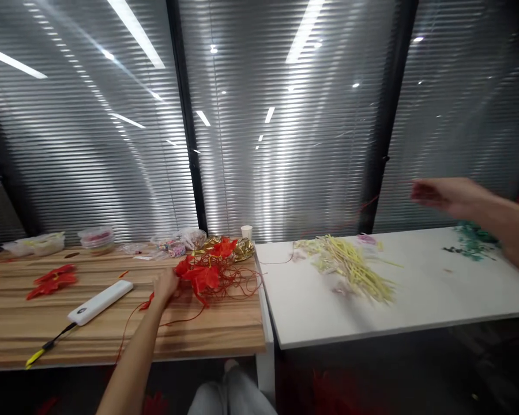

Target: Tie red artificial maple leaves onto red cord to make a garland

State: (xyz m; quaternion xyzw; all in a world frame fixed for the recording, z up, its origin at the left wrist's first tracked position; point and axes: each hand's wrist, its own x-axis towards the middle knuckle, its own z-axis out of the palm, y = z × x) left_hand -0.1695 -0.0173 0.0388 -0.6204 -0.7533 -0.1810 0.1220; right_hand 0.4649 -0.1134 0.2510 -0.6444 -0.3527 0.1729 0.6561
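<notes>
My left hand (166, 285) rests low over the wooden table, its fingers curled down beside a bunch of red fabric flowers (205, 278). Whatever those fingers hold is hidden behind the hand. A tangle of thin red cord (237, 281) lies around and under the flowers, and loose strands run toward the table's front edge. Raised at the right, above the white table, my right hand (443, 190) is blurred by motion, with its fingers closed. A thin red strand stretches leftward from near it, seemingly held in the fingers.
On the wooden table (225, 334) lie a white power bank (100, 302) with a cable, red petals (54, 280), tubs (96, 239), gold foil (243, 249) and a paper cup (246, 231). The white table (294, 323) bears yellow stems (357, 268) and green sprigs (471, 242). Blinds stand behind.
</notes>
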